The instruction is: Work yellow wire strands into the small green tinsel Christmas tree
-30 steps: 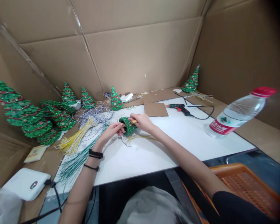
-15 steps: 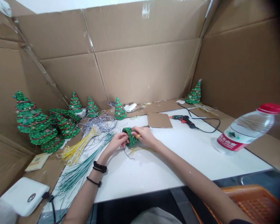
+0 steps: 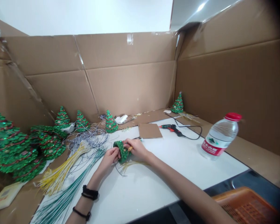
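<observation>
Clock: centred on the green tinsel piece (image 3: 123,154), 12 toward the cardboard back wall (image 3: 130,87).
Tinsel piece: just above the white board (image 3: 140,189), between both hands, lying on its side, dark hollow end toward 9.
Left hand (image 3: 112,155): at 9, fingertips pinched closely on the hollow end's rim.
Right hand (image 3: 138,147): at 3, fingers closed round an orange-yellow stub (image 3: 130,149) against the piece; its tip is hidden, so cannot tell whether it enters.
Loose ends: a dark wire (image 3: 119,170) at 6; pale strands (image 3: 132,163) at 5.
Wire stock: green bundle (image 3: 71,186) at 8, yellow-white bundle (image 3: 66,168) near 9.
Glue gun (image 3: 172,128): at 2, lying beyond the cardboard square (image 3: 149,130).
Change, last half second: view swung up and toward 3; more shows above the wall. Hands and piece look the same relative to each other.
Reading: head movement only, probably; the two-handed hold seems undisturbed, the work uninterrupted.
</observation>
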The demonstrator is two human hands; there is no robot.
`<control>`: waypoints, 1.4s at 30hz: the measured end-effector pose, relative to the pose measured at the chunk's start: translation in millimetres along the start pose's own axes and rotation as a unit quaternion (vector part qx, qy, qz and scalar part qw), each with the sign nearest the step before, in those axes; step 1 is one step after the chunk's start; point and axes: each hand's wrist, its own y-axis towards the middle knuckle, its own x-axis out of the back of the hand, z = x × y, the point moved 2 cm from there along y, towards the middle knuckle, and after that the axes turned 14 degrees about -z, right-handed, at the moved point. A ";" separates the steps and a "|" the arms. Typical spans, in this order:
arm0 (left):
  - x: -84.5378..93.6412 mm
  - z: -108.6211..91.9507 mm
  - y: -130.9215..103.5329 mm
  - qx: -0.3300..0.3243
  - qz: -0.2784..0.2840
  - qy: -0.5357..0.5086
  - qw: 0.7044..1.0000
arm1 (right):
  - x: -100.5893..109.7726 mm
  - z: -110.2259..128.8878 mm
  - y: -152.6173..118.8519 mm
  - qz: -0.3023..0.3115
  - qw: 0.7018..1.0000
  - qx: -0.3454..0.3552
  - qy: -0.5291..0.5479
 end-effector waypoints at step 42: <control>4.4 16.7 23.8 -0.019 -0.067 -0.005 0.998 | 6.8 13.3 18.3 0.030 0.984 0.013 -0.174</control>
